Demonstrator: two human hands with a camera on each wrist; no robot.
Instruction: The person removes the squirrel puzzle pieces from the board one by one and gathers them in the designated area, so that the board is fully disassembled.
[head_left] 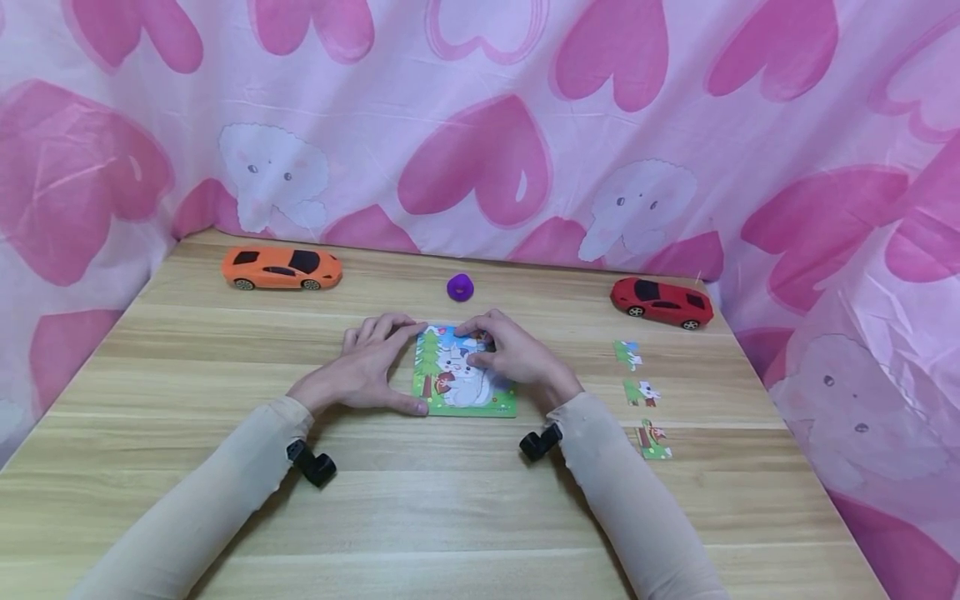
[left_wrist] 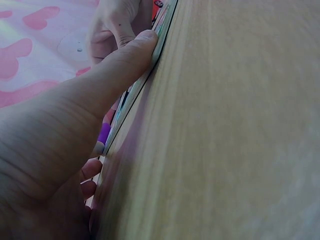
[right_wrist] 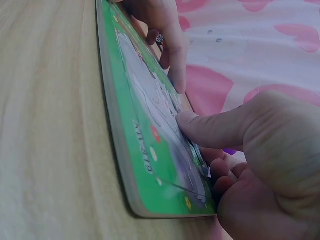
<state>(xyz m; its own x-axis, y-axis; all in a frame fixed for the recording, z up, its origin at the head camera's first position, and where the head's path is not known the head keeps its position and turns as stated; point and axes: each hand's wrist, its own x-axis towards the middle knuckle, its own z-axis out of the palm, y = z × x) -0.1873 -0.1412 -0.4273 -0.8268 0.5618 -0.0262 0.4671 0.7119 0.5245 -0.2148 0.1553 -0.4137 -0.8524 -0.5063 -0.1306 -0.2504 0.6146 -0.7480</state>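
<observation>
A picture puzzle board (head_left: 461, 383) with a white animal and green trees lies flat at the table's middle. My left hand (head_left: 408, 367) braces its left edge, thumb (left_wrist: 135, 50) at the near corner and straight fingers at the far corner. My right hand (head_left: 472, 343) rests on the board's right part: its thumb (right_wrist: 200, 125) presses the picture and its bent fingers press down near the far right corner. What lies under those fingers is hidden. The board (right_wrist: 145, 150) shows edge-on in the right wrist view, with the left hand (right_wrist: 165, 30) beyond it.
Three loose puzzle pieces (head_left: 627, 354), (head_left: 641, 392), (head_left: 653, 440) lie in a column to the right of the board. An orange toy car (head_left: 281, 268), a purple ring-like thing (head_left: 460, 287) and a red toy car (head_left: 662, 302) stand along the back. A pink heart-print cloth (head_left: 480, 125) encloses the table.
</observation>
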